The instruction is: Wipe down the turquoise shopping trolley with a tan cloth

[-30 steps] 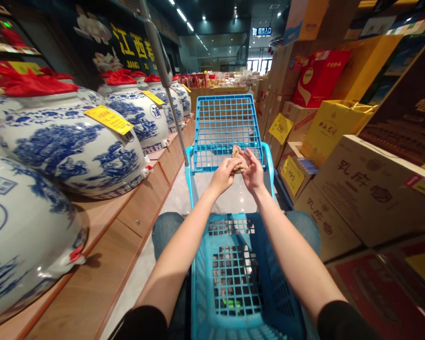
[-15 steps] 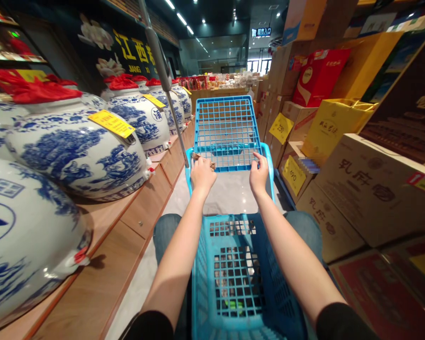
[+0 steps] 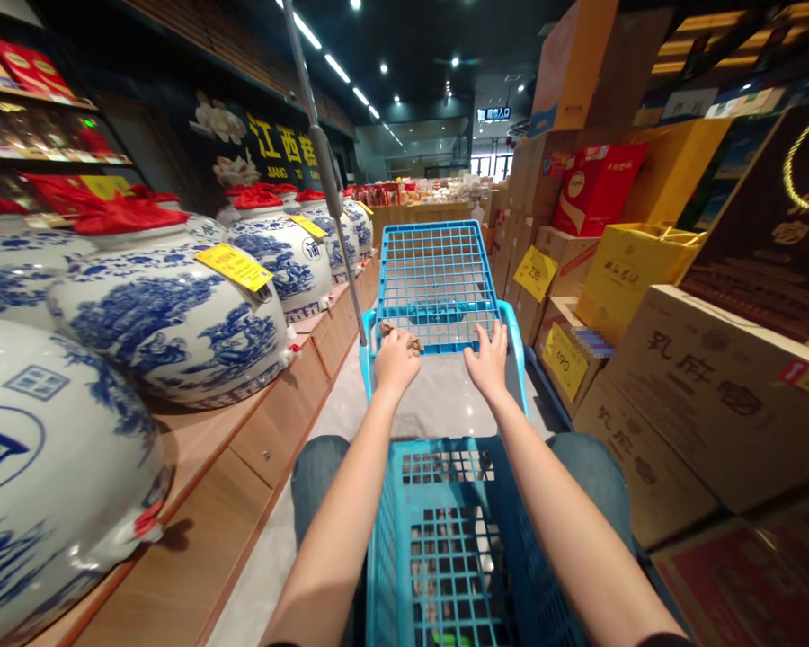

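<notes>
Ahead of me is a blue plastic grid (image 3: 438,261) in a light-blue frame (image 3: 516,359); it looks like part of a shopping cart. My left hand (image 3: 397,359) is closed over a small brown crumpled thing (image 3: 414,344) beside the grid's lower left corner; its kind I cannot make out. By the lower right corner, my right hand (image 3: 489,359) is open, fingers spread, with nothing in it; whether it touches the grid I cannot tell. Below my forearms, between my knees, is a deep blue basket (image 3: 438,490) with a little green at its bottom.
Along the left, large blue-and-white jars (image 3: 168,323) with red cloth tops line a wooden ledge (image 3: 262,449). Stacked cartons (image 3: 701,359) and a yellow gift bag (image 3: 630,279) crowd the right. A thin grey pole (image 3: 327,166) rises at the frame's left. Further ahead stands a goods counter (image 3: 414,211).
My right hand's curled fingers have opened and spread, and the hand has shifted slightly left. My left hand still holds the brown thing. The whole scene sits lower in view.
</notes>
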Demonstrator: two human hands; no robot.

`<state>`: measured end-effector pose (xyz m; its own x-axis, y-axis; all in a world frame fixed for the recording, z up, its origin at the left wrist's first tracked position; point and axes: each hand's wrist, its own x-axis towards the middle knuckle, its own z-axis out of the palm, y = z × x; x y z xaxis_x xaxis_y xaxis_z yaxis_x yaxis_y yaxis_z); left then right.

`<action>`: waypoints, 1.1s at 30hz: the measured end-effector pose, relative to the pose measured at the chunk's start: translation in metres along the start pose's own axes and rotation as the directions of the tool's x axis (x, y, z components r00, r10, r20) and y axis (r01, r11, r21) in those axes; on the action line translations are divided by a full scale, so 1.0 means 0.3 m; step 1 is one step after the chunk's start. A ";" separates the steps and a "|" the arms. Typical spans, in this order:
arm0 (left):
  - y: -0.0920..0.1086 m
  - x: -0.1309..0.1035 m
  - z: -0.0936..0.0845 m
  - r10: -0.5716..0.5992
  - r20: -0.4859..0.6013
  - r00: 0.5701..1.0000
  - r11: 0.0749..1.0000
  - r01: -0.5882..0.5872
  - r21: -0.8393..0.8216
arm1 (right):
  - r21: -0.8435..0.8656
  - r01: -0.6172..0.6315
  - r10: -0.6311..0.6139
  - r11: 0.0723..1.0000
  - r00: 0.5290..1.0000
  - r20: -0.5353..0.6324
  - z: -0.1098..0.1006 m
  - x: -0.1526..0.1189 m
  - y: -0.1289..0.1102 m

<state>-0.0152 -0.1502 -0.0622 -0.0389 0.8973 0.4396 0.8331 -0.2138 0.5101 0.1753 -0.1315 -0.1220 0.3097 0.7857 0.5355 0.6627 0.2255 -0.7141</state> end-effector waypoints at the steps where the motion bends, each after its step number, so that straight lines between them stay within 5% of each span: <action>1: 0.006 0.001 0.002 0.006 -0.002 1.000 0.999 -0.006 -0.037 | -0.005 -0.001 0.001 1.000 1.000 -0.004 0.002 -0.004 -0.002; 8: 0.102 0.159 -0.028 0.008 -0.199 0.980 0.979 -0.048 -0.197 | -0.037 0.015 -0.016 0.999 1.000 -0.021 0.025 -0.011 0.000; 12: 0.119 0.312 -0.078 -0.129 -0.382 0.915 0.980 0.059 -0.191 | -0.040 -0.004 0.003 0.999 1.000 -0.024 0.023 -0.016 -0.007; 15: 0.091 0.353 -0.081 -0.172 -0.435 0.884 0.985 0.157 -0.070 | -0.024 -0.007 0.006 1.000 1.000 -0.016 0.022 -0.019 -0.010; 22: 0.022 0.251 -0.003 -0.057 -0.315 0.947 0.992 0.090 0.093 | -0.030 -0.010 0.009 1.000 0.999 -0.037 0.031 -0.011 -0.009; 29: 0.060 0.147 0.059 0.155 -0.076 0.985 0.977 -0.142 0.162 | -0.023 -0.024 0.024 0.999 1.000 -0.007 0.017 -0.017 -0.021; 33: 0.045 0.149 0.034 0.109 -0.128 0.986 0.983 -0.087 0.161 | -0.040 -0.028 0.029 0.999 0.999 0.021 -0.001 -0.023 -0.030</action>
<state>-0.0002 -0.1090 -0.0433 -0.0184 0.8120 0.5834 0.9111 -0.2267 0.3443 0.1674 -0.1392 -0.1190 0.3139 0.8040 0.5050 0.6807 0.1802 -0.7101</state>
